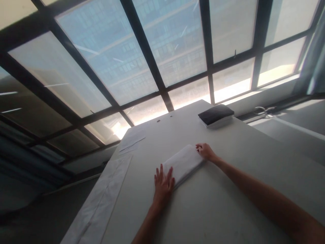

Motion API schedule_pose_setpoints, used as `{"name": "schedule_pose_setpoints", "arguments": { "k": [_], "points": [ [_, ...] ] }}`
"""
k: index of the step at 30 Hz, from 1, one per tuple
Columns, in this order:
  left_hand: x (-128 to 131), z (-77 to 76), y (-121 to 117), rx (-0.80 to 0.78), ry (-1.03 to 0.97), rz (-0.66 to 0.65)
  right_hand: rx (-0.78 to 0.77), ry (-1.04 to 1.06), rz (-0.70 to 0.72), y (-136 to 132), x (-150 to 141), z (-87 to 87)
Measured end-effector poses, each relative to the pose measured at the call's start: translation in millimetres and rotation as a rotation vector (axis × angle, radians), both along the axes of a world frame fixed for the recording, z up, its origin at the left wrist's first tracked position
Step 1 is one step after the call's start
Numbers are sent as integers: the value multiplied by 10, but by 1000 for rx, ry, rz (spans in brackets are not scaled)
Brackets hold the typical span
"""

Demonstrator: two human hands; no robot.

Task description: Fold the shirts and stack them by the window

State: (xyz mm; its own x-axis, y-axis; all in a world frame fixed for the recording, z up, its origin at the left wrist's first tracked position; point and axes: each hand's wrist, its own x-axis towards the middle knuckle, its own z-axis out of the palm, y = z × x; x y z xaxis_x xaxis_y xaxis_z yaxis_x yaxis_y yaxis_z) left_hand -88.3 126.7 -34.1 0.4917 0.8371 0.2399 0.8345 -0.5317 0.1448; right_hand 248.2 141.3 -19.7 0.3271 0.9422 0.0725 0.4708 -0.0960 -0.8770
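A flat white folded bundle (183, 162) lies on the white table in front of me, its kind not clear from here. My left hand (163, 186) rests on its left end with the fingers spread flat. At its far right corner, my right hand (205, 151) has its fingers curled in and closed on the edge. What exactly is pinched there is too small to make out.
On the white table (223, 203), a stack with a black top (215, 114) sits at the far right. Loose white sheets (132, 140) lie at the far left, and a long creased white sheet (101, 200) runs along the left edge. Large windows (175, 37) stand behind.
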Motion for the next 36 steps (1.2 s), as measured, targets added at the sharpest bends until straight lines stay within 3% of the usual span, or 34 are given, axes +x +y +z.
{"name": "schedule_pose_setpoints", "arguments": {
  "k": [4,8,13,16,20,23,26,31,33,36],
  "points": [
    [-10,28,-296,-37,19,-178,-149,163,-21,-18,97,62],
    [1,31,-370,-82,-117,-161,-296,286,19,-71,84,150],
    [-20,-14,-281,-109,-238,-157,-392,350,107,-149,23,247],
    [-35,-26,-215,-126,-296,-173,-367,433,217,-227,-16,287],
    [-17,33,-151,-176,-390,-189,-197,788,434,-309,-98,249],
    [0,85,-104,-175,-521,-155,-177,921,363,-297,-163,171],
    [-2,85,-43,-161,-703,4,-207,960,223,-239,-212,158],
    [58,99,17,-438,-1035,272,-162,1056,104,-199,-269,435],
    [153,183,0,-574,-1151,305,-104,1098,98,-216,-281,612],
    [379,386,-33,-902,-1318,263,-19,1119,99,-259,-265,885]
  ]
}}
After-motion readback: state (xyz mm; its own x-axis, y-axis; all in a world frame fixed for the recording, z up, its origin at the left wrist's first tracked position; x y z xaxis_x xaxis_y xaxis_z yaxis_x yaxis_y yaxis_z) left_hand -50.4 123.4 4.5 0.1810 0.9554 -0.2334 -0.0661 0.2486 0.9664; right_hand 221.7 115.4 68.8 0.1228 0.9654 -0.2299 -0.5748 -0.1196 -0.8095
